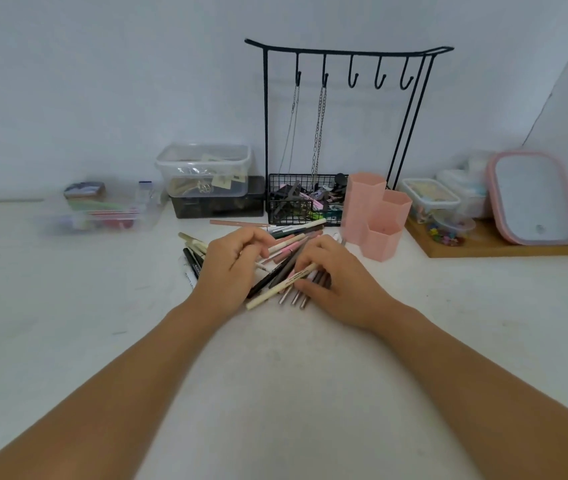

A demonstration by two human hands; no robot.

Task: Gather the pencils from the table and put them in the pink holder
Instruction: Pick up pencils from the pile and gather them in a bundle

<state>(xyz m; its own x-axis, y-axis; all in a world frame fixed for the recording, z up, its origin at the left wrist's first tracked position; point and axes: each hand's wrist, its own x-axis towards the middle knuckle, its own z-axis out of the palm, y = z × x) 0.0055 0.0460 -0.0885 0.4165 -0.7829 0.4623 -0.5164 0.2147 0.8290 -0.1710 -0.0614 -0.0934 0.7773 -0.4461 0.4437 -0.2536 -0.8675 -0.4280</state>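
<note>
Resting on a heap of pencils (275, 251) on the white table (293, 393), both hands worked the pile. The left hand (232, 263) had its fingers curled around a thin pale pencil, whose tip poked out toward the right hand. The right hand (333, 275) pinched a cream pencil (281, 285) between thumb and fingertips; its long axis ran diagonally, the free end pointing down-left toward the person, the other end hidden under the fingers. Beneath that thumb, three darker pencils lay side by side on the same slant. Beyond the left knuckles more pencils fanned up-right, and black markers (191, 261) lay just left of the left hand.

Just beyond the right fingers stood the pink holder (376, 216), three hexagonal cups joined together; the lowest, nearest cup looked empty, and the insides of the taller two could not be seen. Behind the pile, a black wire basket (305, 199) held clips and small clutter, with two chains hanging from the hook rack (345, 53) above it. Farther left, a clear lidded tub (204, 169) sat on a dark box (218, 202).
</note>
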